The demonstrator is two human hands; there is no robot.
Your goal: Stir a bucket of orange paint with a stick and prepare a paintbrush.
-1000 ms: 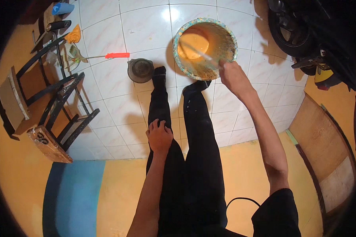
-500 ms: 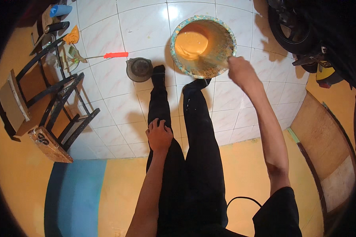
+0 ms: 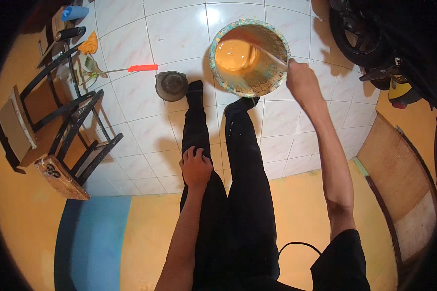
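My right hand [image 3: 303, 85] is closed around a thin pale stick [image 3: 273, 56] at the right rim of a paint-spattered bucket [image 3: 272, 80]. The stick slants down into the bucket, and its lower end meets the thick orange paint [image 3: 234, 54] inside. Dried paint in orange and green crusts the rim and inner wall. My left hand [image 3: 197, 166] lies on my left leg with its fingers spread, holding nothing. The bucket stands on the tiles just beyond my right foot. Beside my left foot sits a small dark round pot [image 3: 171, 86].
A tool with a red handle [image 3: 143, 68] and thin metal rod lies left of the pot. Black-framed furniture [image 3: 77, 114] stands at left, near an orange cloth [image 3: 89, 43] and a blue roll [image 3: 75, 13]. A black wheel [image 3: 357, 41] is at far right.
My right hand has shifted slightly to the right and the stick now shows across the bucket's mouth. The paint surface looks different. My left hand stays in place.
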